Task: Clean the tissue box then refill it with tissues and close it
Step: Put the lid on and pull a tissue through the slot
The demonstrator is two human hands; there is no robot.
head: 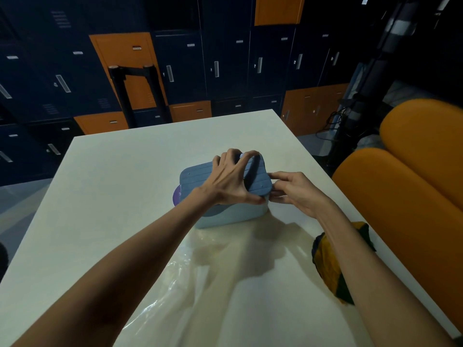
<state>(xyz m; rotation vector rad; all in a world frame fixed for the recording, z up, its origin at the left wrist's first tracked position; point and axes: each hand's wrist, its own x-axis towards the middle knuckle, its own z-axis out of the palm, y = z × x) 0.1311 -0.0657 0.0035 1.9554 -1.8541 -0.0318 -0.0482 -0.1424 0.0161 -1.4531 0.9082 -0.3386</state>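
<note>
Near the front edge of the surface [120, 186], left of centre, lies a crumpled clear plastic wrap [190, 279], which looks empty. Past it, around the middle of the surface, stands the pale blue tissue box [233, 216]. A purple edge [177, 196] pokes out at its left end, and I cannot tell what it is. The darker ribbed lid [198, 177] sits on top of the box, tilted and not yet seated. The left grip [230, 176] spans the lid, with fingers hooked over its far edge and the thumb clamped on its near edge. The right grip [295, 191] pinches the lid's right corner where it meets the box. A yellow and green cloth [323, 264] lies by the right edge of the surface, partly under the right forearm. With the cloth set aside and the wrap off, this looks like the closing step, with cleaning and refilling probably done. The next move would be to line the lid up squarely with the rim, tuck in whatever sticks out on the left, then press down evenly at the corners until it sits flat. Pressing on one side only would likely leave the other side raised.
</note>
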